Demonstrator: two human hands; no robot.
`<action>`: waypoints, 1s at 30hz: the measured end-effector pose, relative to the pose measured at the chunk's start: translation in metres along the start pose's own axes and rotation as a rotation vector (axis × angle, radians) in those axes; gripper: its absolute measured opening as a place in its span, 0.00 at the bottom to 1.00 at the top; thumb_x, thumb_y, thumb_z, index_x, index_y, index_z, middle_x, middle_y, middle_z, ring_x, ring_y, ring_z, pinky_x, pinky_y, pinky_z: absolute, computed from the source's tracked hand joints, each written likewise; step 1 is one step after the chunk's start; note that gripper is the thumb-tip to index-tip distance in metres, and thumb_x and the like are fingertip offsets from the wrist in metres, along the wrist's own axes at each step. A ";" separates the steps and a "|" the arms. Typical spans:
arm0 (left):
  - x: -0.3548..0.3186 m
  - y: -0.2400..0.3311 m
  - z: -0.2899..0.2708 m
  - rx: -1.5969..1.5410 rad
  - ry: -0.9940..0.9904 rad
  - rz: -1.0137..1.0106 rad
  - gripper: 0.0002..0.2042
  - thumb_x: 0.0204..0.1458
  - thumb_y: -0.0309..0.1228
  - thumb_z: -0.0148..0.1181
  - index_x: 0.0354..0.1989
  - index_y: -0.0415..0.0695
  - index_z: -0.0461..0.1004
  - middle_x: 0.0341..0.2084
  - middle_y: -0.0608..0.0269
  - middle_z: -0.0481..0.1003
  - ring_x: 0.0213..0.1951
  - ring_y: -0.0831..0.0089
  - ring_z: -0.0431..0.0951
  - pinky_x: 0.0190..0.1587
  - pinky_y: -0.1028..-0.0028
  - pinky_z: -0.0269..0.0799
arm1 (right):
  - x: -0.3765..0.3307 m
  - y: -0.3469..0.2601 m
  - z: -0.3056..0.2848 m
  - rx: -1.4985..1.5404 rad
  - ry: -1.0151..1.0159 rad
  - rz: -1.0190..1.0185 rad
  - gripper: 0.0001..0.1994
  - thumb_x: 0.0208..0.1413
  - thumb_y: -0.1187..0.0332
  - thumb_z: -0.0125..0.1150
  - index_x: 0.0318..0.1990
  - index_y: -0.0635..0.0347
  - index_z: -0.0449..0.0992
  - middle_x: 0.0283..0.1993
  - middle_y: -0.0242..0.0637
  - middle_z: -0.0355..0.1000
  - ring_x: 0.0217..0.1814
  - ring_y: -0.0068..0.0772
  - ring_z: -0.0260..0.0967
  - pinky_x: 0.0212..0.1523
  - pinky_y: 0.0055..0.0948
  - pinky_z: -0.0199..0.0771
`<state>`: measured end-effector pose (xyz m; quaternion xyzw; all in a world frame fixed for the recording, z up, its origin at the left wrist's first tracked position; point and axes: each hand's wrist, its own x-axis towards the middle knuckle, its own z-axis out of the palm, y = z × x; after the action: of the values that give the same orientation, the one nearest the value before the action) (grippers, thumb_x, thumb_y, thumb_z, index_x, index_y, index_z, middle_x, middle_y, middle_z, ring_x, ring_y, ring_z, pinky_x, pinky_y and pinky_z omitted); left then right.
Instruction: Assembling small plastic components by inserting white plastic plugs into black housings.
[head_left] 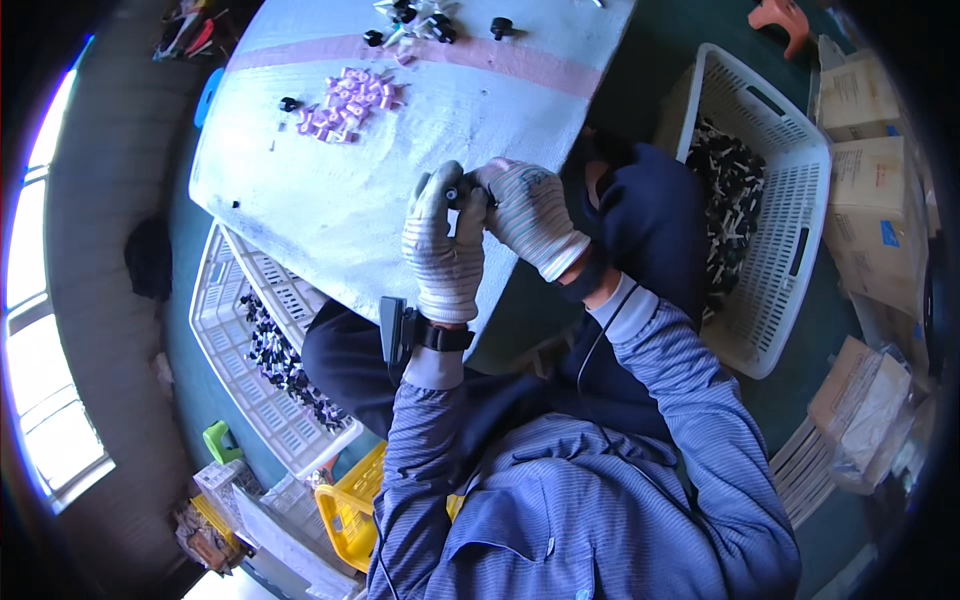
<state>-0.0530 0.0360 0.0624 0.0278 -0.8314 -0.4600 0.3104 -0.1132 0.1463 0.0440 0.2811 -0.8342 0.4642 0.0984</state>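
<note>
Left hand [443, 262]: in a striped, light-coloured glove, above the near edge of the surface; fingers bent, closed on a small black piece from the side.
Right hand [533, 212]: gloved likewise, just beside the left; fingers curled together at the piece's right side. From where I stand I cannot tell what exactly they pinch.
Black piece [452, 194]: between the two hands, with a pale round centre turned upward; the rest is hidden by the gloves.
Surface [320, 215]: pale, worn, crossed by a faded pink stripe [520, 65].
Pink pieces [350, 108]: small, in a loose heap on the surface, beyond the hands and to the left.
Lone black bit [289, 104]: just left of that heap.
Mixed pile [418, 22]: black and pale parts, at the far side of the surface.
Black knob [502, 28]: on the surface, right of the mixed pile.
Right basket [785, 265]: white plastic, slotted walls, holding many black and white parts.
Left basket [215, 290]: white, beside the surface, holding black, white and some purplish parts.
Yellow plastic item [345, 520]: low, near the left basket.
Cardboard boxes [868, 190]: stacked beyond the right basket.
</note>
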 end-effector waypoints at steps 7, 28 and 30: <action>-0.039 -0.061 0.023 -0.105 -0.056 -0.376 0.17 0.55 0.29 0.61 0.53 0.40 0.71 0.38 0.55 0.77 0.39 0.66 0.78 0.45 0.68 0.73 | -0.029 0.025 0.020 -0.254 -0.302 0.222 0.10 0.49 0.62 0.62 0.38 0.53 0.75 0.40 0.39 0.74 0.42 0.45 0.74 0.43 0.42 0.75; -0.033 -0.033 0.013 -0.441 -0.065 -0.537 0.20 0.60 0.26 0.55 0.60 0.37 0.65 0.45 0.63 0.74 0.44 0.79 0.72 0.48 0.78 0.70 | -0.016 0.020 0.020 -0.099 -0.308 0.201 0.09 0.54 0.68 0.53 0.41 0.56 0.76 0.40 0.44 0.75 0.43 0.50 0.74 0.44 0.44 0.74; -0.031 -0.036 0.008 -0.389 -0.087 -0.501 0.19 0.60 0.27 0.55 0.60 0.36 0.66 0.46 0.62 0.74 0.44 0.78 0.73 0.49 0.78 0.70 | -0.016 0.016 0.018 -0.050 -0.301 0.232 0.09 0.54 0.66 0.55 0.40 0.56 0.76 0.39 0.45 0.76 0.42 0.50 0.74 0.43 0.43 0.74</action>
<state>-0.0408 0.0311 0.0158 0.1520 -0.7077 -0.6733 0.1511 -0.1069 0.1435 0.0158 0.2471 -0.8774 0.4043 -0.0748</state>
